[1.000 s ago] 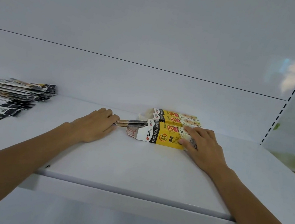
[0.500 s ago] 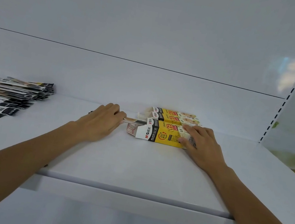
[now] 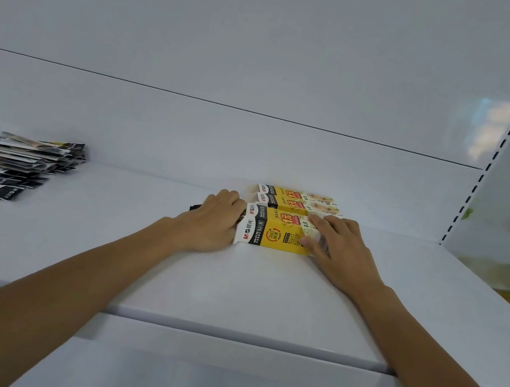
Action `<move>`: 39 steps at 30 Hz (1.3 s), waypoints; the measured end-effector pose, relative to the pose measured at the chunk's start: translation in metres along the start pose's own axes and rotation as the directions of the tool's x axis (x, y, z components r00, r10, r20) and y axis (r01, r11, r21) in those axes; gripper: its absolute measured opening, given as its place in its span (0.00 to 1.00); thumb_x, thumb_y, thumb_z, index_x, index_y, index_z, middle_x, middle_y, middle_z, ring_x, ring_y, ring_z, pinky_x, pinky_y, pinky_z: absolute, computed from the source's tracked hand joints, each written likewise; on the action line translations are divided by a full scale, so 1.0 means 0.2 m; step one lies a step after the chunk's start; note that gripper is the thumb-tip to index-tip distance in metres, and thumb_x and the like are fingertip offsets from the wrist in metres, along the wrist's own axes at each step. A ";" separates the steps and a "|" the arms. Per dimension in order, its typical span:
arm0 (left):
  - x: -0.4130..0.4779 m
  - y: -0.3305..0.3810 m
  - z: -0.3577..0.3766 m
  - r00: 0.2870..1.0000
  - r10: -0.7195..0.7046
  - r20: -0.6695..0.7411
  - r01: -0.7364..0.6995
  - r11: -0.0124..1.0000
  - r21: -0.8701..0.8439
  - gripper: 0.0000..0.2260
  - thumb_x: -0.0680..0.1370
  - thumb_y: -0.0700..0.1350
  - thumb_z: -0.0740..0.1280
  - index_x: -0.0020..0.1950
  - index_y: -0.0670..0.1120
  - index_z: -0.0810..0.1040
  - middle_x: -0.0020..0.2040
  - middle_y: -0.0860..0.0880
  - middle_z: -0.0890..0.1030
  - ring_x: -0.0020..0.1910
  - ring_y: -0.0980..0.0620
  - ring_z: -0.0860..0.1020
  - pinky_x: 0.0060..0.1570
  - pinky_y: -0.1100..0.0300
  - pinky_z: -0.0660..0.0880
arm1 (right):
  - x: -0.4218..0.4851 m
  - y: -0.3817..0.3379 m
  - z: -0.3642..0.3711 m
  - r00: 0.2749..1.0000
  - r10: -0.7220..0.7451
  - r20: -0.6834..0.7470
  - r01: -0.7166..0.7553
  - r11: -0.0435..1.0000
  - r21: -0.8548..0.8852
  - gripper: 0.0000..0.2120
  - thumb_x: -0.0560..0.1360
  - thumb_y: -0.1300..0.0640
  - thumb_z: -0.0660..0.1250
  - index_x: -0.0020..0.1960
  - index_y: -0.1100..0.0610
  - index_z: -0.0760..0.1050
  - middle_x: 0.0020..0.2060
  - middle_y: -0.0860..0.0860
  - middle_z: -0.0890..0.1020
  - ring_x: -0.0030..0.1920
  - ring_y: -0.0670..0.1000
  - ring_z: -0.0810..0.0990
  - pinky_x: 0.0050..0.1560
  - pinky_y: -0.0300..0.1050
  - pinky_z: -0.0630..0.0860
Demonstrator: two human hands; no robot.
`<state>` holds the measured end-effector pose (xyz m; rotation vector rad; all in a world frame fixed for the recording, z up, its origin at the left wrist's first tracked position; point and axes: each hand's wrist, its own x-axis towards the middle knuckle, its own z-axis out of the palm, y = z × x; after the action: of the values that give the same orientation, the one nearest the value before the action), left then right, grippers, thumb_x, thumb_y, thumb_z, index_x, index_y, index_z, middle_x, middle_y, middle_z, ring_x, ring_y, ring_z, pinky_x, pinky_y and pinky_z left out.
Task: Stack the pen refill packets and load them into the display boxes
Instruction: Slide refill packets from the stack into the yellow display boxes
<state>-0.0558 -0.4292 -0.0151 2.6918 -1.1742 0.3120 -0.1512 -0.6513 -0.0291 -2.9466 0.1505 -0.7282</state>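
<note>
Three yellow display boxes lie side by side on the white shelf. My left hand is pressed up against the open left end of the nearest display box. It holds a few pen refill packets, mostly hidden; only a dark packet end shows to the left of the hand. My right hand grips the box's right end, fingers on top and thumb on the front face. The other two boxes sit just behind.
A loose pile of black-and-white refill packets lies at the shelf's far left, with a few spread toward the front. The shelf's back panel rises behind the boxes. A slotted upright stands at the right.
My left hand has moved right, up to the box's open end, and the packets it holds have slid in out of sight. My right hand has stayed on the box.
</note>
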 end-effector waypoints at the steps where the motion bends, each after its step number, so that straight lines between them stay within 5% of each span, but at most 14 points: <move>1: 0.02 0.00 0.00 1.000 -0.012 0.019 0.014 0.998 -0.066 0.10 0.78 0.43 0.58 0.57 0.40 0.69 0.50 0.47 0.66 0.52 0.49 0.65 0.51 0.57 0.65 | 0.00 0.00 0.00 1.000 0.010 -0.003 -0.010 1.000 -0.002 0.25 0.77 0.41 0.56 0.71 0.48 0.63 0.67 0.48 0.68 0.69 0.50 0.59 0.59 0.46 0.69; 5: 0.00 -0.03 -0.01 0.996 -0.071 0.062 0.076 0.994 -0.081 0.23 0.74 0.51 0.60 0.67 0.45 0.66 0.62 0.48 0.66 0.65 0.47 0.61 0.58 0.57 0.62 | 0.00 0.00 -0.02 0.999 0.042 -0.006 -0.042 0.999 -0.011 0.25 0.76 0.39 0.56 0.71 0.46 0.63 0.67 0.45 0.68 0.69 0.48 0.59 0.55 0.47 0.70; 8: -0.07 -0.04 -0.04 0.964 -0.244 -0.103 0.228 0.963 -0.145 0.33 0.73 0.55 0.62 0.74 0.47 0.56 0.72 0.45 0.59 0.72 0.45 0.54 0.68 0.53 0.57 | -0.01 0.00 -0.02 0.997 0.082 -0.013 -0.081 0.997 0.014 0.26 0.75 0.38 0.58 0.70 0.47 0.64 0.68 0.46 0.67 0.69 0.48 0.58 0.57 0.49 0.70; 11: -0.12 -0.10 -0.05 0.849 -0.503 -0.161 0.428 0.834 -0.347 0.28 0.76 0.51 0.63 0.73 0.45 0.59 0.67 0.42 0.67 0.67 0.43 0.65 0.63 0.51 0.64 | -0.01 -0.01 -0.04 0.981 0.188 -0.048 -0.183 0.979 0.093 0.29 0.74 0.36 0.59 0.70 0.50 0.64 0.70 0.49 0.64 0.71 0.50 0.58 0.59 0.53 0.69; 13: -0.14 -0.13 -0.05 0.819 -0.560 -0.125 0.420 0.734 -0.533 0.21 0.77 0.48 0.62 0.70 0.47 0.64 0.59 0.45 0.73 0.55 0.47 0.73 0.51 0.57 0.70 | 0.00 -0.01 -0.04 0.956 0.264 -0.126 -0.246 0.959 0.140 0.27 0.76 0.38 0.56 0.68 0.52 0.66 0.69 0.52 0.65 0.69 0.53 0.61 0.58 0.54 0.70; 16: -0.18 -0.13 -0.05 0.835 -0.516 -0.189 0.325 0.740 -0.589 0.15 0.78 0.43 0.60 0.65 0.49 0.72 0.56 0.47 0.78 0.43 0.53 0.75 0.40 0.65 0.69 | 0.00 0.01 -0.03 0.924 0.355 -0.139 -0.336 0.931 0.144 0.22 0.79 0.43 0.52 0.66 0.55 0.68 0.61 0.57 0.71 0.60 0.58 0.71 0.50 0.51 0.69; 19: -0.18 -0.11 -0.03 0.861 -0.448 -0.241 0.276 0.810 -0.518 0.13 0.78 0.39 0.61 0.61 0.47 0.76 0.57 0.47 0.79 0.52 0.50 0.76 0.49 0.65 0.67 | -0.01 0.03 -0.02 0.920 0.388 -0.055 -0.373 0.910 0.179 0.21 0.79 0.44 0.52 0.64 0.56 0.67 0.53 0.59 0.74 0.52 0.60 0.74 0.46 0.48 0.64; 23: -0.16 -0.12 -0.02 0.883 -0.426 -0.195 0.279 0.812 -0.512 0.12 0.77 0.37 0.62 0.58 0.46 0.78 0.53 0.49 0.80 0.48 0.52 0.74 0.37 0.73 0.65 | 0.00 0.05 -0.01 0.934 0.352 -0.063 -0.328 0.913 0.243 0.21 0.79 0.43 0.52 0.61 0.57 0.71 0.46 0.57 0.74 0.45 0.56 0.72 0.44 0.46 0.65; 29: -0.18 -0.09 -0.03 0.880 -0.441 -0.174 0.294 0.796 -0.529 0.16 0.75 0.36 0.63 0.60 0.48 0.78 0.54 0.50 0.80 0.48 0.52 0.75 0.35 0.73 0.66 | -0.01 0.04 -0.03 0.954 0.299 0.014 -0.294 0.925 0.240 0.29 0.74 0.36 0.57 0.64 0.57 0.69 0.47 0.52 0.69 0.56 0.56 0.72 0.50 0.46 0.65; 35: -0.20 -0.07 -0.06 0.885 -0.389 -0.256 0.224 0.838 -0.498 0.18 0.73 0.31 0.61 0.60 0.44 0.79 0.59 0.46 0.78 0.54 0.51 0.77 0.47 0.75 0.62 | 0.00 0.02 -0.01 0.966 0.258 0.010 -0.254 0.944 0.212 0.29 0.73 0.36 0.58 0.60 0.59 0.71 0.47 0.53 0.70 0.56 0.56 0.71 0.48 0.45 0.64; 39: -0.18 -0.02 -0.06 0.915 -0.369 -0.166 0.243 0.829 -0.503 0.19 0.74 0.31 0.59 0.62 0.42 0.77 0.61 0.46 0.77 0.54 0.52 0.76 0.47 0.75 0.63 | 0.00 0.02 0.00 0.966 0.257 0.010 -0.254 0.946 0.201 0.30 0.73 0.35 0.57 0.61 0.59 0.70 0.52 0.56 0.73 0.57 0.57 0.71 0.52 0.47 0.66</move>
<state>-0.0792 -0.3977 -0.0128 2.2674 -0.6189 0.2691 -0.1513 -0.6550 -0.0284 -2.6622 0.4253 -0.6852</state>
